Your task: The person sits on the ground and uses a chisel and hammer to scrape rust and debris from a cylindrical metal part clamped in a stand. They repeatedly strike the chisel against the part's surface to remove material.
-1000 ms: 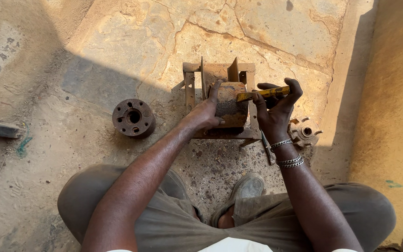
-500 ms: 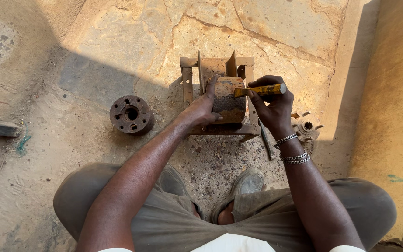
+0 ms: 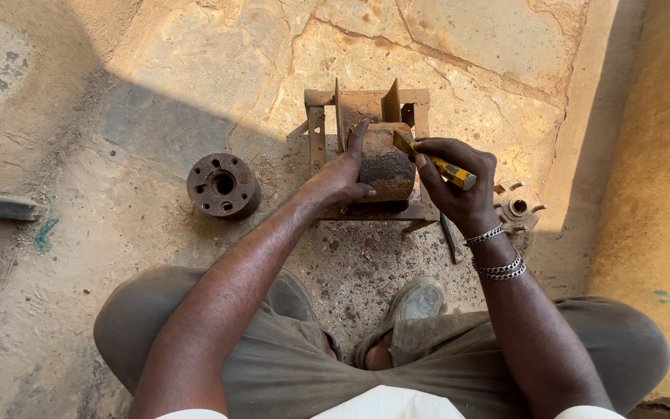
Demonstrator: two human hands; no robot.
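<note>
Rusty metal cylinder (image 3: 386,164) rests on the steel frame (image 3: 321,128), steadied by the left hand (image 3: 341,177) while the right hand (image 3: 455,180) grips a yellow-handled tool (image 3: 437,164) against its top, so scraping seems underway and needs firm bracing.

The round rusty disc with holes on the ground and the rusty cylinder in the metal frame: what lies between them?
In the head view, between the disc and the cylinder lie bare ground, the frame's left upright and the left hand on the cylinder.

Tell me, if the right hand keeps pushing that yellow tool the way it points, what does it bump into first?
Most likely the rusty metal block. The right hand aims the yellow tool up and left, and its tip already looks to be on the block's top edge.
</note>
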